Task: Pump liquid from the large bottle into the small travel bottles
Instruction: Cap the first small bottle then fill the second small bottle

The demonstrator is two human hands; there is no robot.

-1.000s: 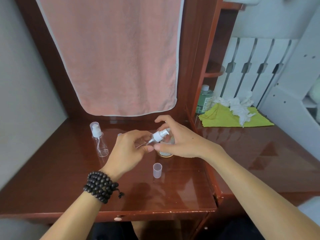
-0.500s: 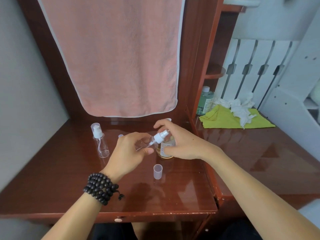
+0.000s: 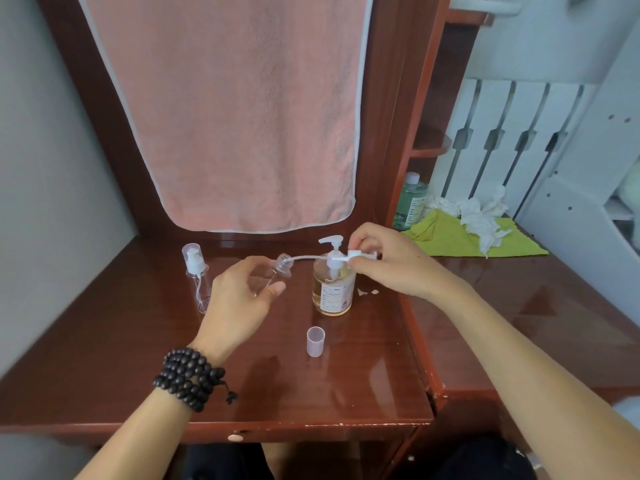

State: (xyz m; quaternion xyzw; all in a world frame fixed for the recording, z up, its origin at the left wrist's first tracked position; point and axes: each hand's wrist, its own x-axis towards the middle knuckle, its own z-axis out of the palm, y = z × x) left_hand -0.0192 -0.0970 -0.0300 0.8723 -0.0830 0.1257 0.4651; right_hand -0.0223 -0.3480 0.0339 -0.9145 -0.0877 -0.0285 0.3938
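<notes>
Head view, one moment at a red-brown desk (image 3: 346, 393). Left hand (image 3: 239, 299), centre-left of the frame, fingers loosely curled round a clear small travel bottle (image 3: 273, 271), tilted with its open neck toward the right. Right hand (image 3: 391, 261), centre-right, pinches a white spray pump head (image 3: 349, 257); its thin dip tube (image 3: 304, 258) runs leftward, the tip at the bottle's neck. Large pump bottle (image 3: 333, 289), amber liquid, stands upright on the desk between the hands, just behind the tube. Second travel bottle (image 3: 198, 275), capped, upright at left. Clear cap (image 3: 315, 341) stands on the desk, lower centre. Beaded bracelet (image 3: 188, 377) on the left wrist. Pink towel (image 3: 235, 109) hangs behind. Green cloth (image 3: 460, 237) and green bottle (image 3: 410, 202) at upper right.
</notes>
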